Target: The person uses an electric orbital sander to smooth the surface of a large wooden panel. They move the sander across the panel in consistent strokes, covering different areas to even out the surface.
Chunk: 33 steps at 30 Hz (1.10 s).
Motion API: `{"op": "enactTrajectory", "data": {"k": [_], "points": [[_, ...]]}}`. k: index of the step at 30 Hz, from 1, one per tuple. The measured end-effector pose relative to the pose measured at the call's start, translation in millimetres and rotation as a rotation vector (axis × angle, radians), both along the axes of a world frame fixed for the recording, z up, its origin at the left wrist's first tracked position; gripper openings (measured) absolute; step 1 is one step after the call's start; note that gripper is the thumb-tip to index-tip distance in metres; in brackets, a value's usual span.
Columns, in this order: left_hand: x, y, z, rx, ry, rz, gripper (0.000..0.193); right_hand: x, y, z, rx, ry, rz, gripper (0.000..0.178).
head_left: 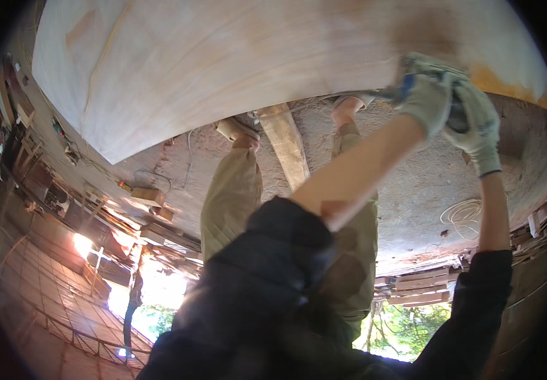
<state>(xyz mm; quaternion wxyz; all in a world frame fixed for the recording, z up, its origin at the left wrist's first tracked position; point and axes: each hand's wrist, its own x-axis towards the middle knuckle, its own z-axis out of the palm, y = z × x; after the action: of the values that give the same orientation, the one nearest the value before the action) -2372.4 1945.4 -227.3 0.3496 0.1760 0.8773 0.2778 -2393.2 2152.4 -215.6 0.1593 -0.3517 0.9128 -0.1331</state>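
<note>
Both hands wear pale work gloves and come together at the near edge of a large pale panel (pixel 235 57), right of the middle. My left hand (pixel 430 100) is closed around a blurred hand-held tool with a dark body (pixel 457 117) and a blue part. Close beside it, my right hand (pixel 479 130) is closed on the same tool from the right. Gloves and motion blur hide most of its shape, so its exact kind cannot be told. The panel has a whitish, smeared surface, with an orange-brown patch near my hands.
Under the panel's near edge, a wooden plank (pixel 283 142) lies on the dusty floor between my feet. A coil of pale cord (pixel 462 215) lies at the right. Small wooden blocks (pixel 150 196) and thin cables lie at the left. Stacked boards (pixel 420 288) stand behind.
</note>
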Motion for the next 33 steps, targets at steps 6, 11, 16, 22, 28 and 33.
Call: {"op": "enactTrajectory", "data": {"k": [6,11,16,22,28,33], "points": [[19,-58,-1,-0.049,0.116,0.094,0.060,-3,-76,5,0.052,0.048,0.085,0.076],[108,-225,5,-0.188,0.069,0.149,0.073,76,-252,-4,0.011,0.023,0.178,0.057],[194,-395,1,-0.479,-0.075,-0.047,0.063,145,-441,10,0.028,-0.335,0.251,0.038],[232,-512,18,-0.617,-0.115,0.170,0.047,175,-565,-3,-0.190,-0.287,0.372,0.026],[153,-474,1,-0.634,-0.138,0.341,0.056,67,-536,8,0.010,-0.311,0.444,0.038],[-12,-320,24,-0.516,-0.124,0.274,0.039,-39,-367,-3,-0.179,-0.078,0.227,0.057]]}}
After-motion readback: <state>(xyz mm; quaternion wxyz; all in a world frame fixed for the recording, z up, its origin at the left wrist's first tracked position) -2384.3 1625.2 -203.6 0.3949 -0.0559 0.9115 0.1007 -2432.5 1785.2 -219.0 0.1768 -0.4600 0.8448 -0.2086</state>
